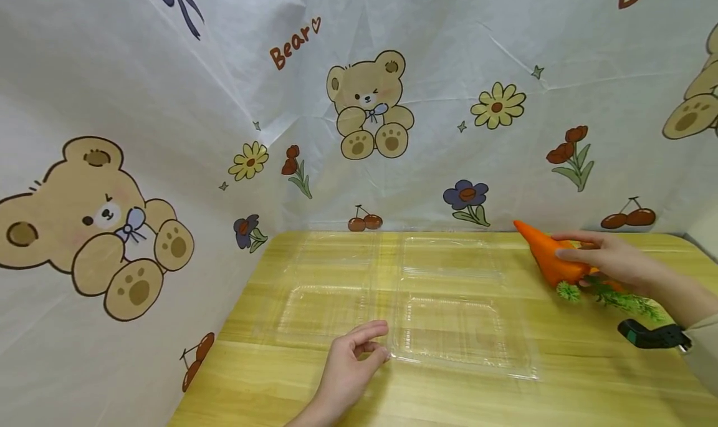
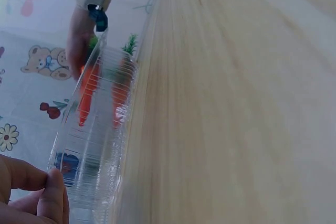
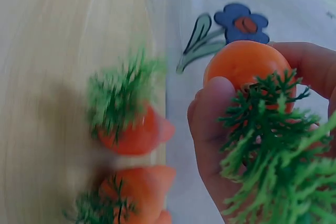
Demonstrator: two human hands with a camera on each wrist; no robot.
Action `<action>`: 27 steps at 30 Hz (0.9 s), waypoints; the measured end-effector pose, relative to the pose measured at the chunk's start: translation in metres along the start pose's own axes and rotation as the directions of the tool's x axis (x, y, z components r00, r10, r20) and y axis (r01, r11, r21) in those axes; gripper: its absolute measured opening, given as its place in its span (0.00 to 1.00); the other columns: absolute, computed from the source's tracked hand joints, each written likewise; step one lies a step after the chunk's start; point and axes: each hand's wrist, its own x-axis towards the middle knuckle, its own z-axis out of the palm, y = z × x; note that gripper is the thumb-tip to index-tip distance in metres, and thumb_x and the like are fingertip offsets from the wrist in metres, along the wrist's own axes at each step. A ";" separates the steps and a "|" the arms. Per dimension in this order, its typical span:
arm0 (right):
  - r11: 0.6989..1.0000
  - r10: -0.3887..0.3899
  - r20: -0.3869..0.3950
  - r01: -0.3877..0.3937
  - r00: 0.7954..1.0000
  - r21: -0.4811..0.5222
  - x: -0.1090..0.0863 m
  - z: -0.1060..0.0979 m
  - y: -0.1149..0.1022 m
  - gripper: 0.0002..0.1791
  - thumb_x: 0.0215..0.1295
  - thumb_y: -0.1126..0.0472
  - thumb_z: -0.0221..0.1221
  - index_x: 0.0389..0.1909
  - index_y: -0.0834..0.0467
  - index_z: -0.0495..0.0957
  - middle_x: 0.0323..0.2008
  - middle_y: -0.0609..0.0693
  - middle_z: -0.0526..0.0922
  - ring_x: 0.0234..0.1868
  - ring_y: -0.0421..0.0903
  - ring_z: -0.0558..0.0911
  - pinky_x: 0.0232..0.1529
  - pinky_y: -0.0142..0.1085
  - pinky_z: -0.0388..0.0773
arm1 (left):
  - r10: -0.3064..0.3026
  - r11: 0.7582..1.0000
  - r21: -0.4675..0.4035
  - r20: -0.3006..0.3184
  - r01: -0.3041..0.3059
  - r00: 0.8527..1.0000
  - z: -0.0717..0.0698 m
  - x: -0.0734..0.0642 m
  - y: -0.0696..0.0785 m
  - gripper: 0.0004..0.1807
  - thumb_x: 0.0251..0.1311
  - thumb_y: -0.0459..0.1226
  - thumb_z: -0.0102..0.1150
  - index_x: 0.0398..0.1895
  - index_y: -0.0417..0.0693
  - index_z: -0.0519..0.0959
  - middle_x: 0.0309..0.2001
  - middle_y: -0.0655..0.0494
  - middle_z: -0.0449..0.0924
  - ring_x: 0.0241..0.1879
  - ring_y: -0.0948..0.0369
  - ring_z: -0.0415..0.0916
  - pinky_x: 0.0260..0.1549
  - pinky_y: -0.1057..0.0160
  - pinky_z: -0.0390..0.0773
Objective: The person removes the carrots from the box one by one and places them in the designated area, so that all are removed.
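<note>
An orange carrot (image 1: 541,252) with a green leafy top is gripped by my right hand (image 1: 611,259) at the table's right side. In the right wrist view, thumb and fingers wrap the thick end of this carrot (image 3: 241,61). Below it, another carrot (image 3: 131,135) and a further carrot (image 3: 144,187) lie on the table. My left hand (image 1: 353,361) pinches the near rim of a clear plastic container (image 1: 454,330) between thumb and fingertip. The left wrist view shows these fingers (image 2: 52,192) at the container's edge (image 2: 55,145).
More clear containers, such as the left one (image 1: 325,308) and the back one (image 1: 449,255), sit side by side on the wooden table (image 1: 269,383). A white bear-print sheet (image 1: 224,90) hangs behind and to the left. The right wrist wears a black strap (image 1: 650,335).
</note>
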 end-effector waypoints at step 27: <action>0.959 0.113 -0.206 -0.161 0.972 -0.233 -0.018 -0.074 0.067 0.46 0.82 0.45 0.45 0.74 0.82 0.41 0.58 0.88 0.60 0.39 0.54 0.83 0.36 0.46 0.86 | 0.005 1.000 0.008 0.024 -0.005 1.000 0.006 0.002 -0.002 0.20 0.62 0.30 0.67 0.58 0.36 0.82 0.67 0.42 0.76 0.46 0.61 0.79 0.44 0.74 0.83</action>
